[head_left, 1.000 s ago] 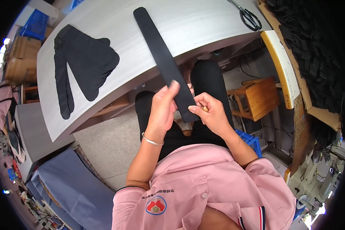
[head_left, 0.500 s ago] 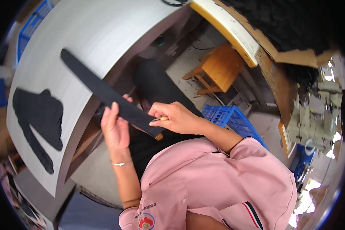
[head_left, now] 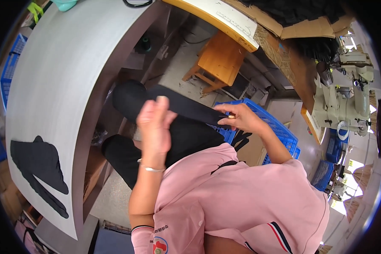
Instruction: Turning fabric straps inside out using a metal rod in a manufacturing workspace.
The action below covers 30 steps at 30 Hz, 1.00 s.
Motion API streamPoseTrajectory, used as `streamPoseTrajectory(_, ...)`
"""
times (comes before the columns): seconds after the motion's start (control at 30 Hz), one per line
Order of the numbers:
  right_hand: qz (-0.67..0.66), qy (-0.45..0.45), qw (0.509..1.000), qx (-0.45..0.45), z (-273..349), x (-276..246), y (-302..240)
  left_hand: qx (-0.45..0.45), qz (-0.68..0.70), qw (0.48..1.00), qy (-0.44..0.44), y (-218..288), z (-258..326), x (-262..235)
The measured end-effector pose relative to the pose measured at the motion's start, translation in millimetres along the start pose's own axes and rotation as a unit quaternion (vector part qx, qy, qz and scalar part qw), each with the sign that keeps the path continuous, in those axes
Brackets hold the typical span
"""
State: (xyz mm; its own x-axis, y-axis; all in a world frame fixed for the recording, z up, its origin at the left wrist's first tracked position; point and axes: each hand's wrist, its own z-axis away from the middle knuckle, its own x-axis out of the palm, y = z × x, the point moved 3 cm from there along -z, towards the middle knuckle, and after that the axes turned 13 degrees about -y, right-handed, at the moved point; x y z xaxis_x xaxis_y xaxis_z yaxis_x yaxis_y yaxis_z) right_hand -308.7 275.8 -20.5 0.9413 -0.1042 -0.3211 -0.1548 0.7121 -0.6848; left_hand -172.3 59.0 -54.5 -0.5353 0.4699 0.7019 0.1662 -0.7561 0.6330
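Observation:
My right hand (head_left: pixel 243 118) pinches the near right end of a long, flat black fabric piece (head_left: pixel 186 105). The same hand holds a small tool with a light wooden handle (head_left: pixel 231 117); its tip is too small to make out. Over my lap, the long piece slants away to the left, hard to tell apart from my black trousers. My left hand (head_left: pixel 154 127) is lifted, fingers stretched out and slightly blurred, with nothing in it. It stands in front of the black piece; whether they touch I cannot tell. A black cut-out fabric piece (head_left: pixel 40 163) lies on the grey-white table (head_left: pixel 59 80).
A blue plastic crate (head_left: pixel 279 129) stands at my right with black strips near it. Beyond my knees is a wooden stool (head_left: pixel 222 59). Another table with a yellow edge (head_left: pixel 216 19) is at the top, beside a cardboard box (head_left: pixel 309 30) of black material. Sewing machines (head_left: pixel 347 95) stand far right.
The long black piece has swung right, from over the table edge to over my lap. My right hand has moved right with it; my left hand has come off it and risen. My view has shifted.

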Motion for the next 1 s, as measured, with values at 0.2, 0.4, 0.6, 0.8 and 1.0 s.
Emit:
streamPoseTrajectory(0.2, -0.007, 0.019, 1.0, 0.017, 17.2, 15.3, 103.5, -0.047, -0.051, 0.996, -0.057, -18.2, -7.8, -1.9)
streamPoseTrajectory(0.4, -0.309, 0.15, 0.912, 0.221, 73.0, 52.3, 307.8, 0.122, -0.178, 0.975, 0.044, 62.4, 25.1, -47.9)
streamPoseTrajectory(0.6, -0.166, 0.249, 0.908, 0.293, 69.7, 30.4, 387.3, 0.327, -0.281, 0.875, 0.219, 141.7, 69.6, -116.1)
streamPoseTrajectory(0.8, 0.15, 0.292, 0.934, -0.139, -96.9, -1.1, 160.8, 0.299, -0.617, 0.599, 0.414, 204.8, 119.1, -180.6)
streamPoseTrajectory(1.0, 0.232, 0.287, 0.836, -0.406, -156.2, 27.7, -161.3, 0.236, -0.758, 0.488, 0.362, 194.7, 105.4, -196.7)
